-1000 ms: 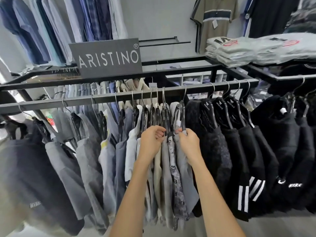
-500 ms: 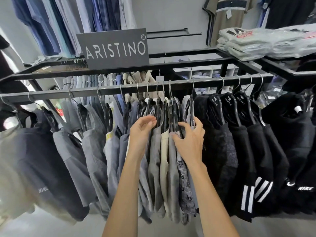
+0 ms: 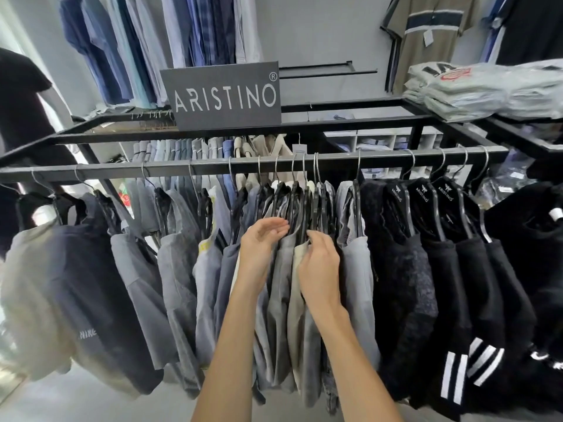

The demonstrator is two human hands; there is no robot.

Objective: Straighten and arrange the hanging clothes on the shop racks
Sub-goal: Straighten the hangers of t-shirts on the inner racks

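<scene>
A black metal rail (image 3: 213,166) carries a row of clothes on black hangers with wire hooks. Grey and beige garments (image 3: 283,287) hang bunched at the middle. My left hand (image 3: 262,242) hovers at their left side with relaxed fingers brushing the hanger shoulders. Just to its right, my right hand (image 3: 320,260) lies with its fingers on the shoulder of a beige garment (image 3: 297,278). A pale grey garment (image 3: 359,269) hangs right of that hand. Black fleece tops (image 3: 426,269) fill the right, grey tops (image 3: 176,269) the left.
An ARISTINO sign (image 3: 224,95) stands on the rack's upper frame. Folded shirts in plastic (image 3: 487,89) are stacked at the back right. Blue shirts (image 3: 137,47) hang on the wall behind, and a second row of clothes (image 3: 189,147) hangs behind the front rail.
Both hands let go of the hangers they gripped a second ago. My left hand opened, and my right hand shifted left from the pale grey garment onto the beige one.
</scene>
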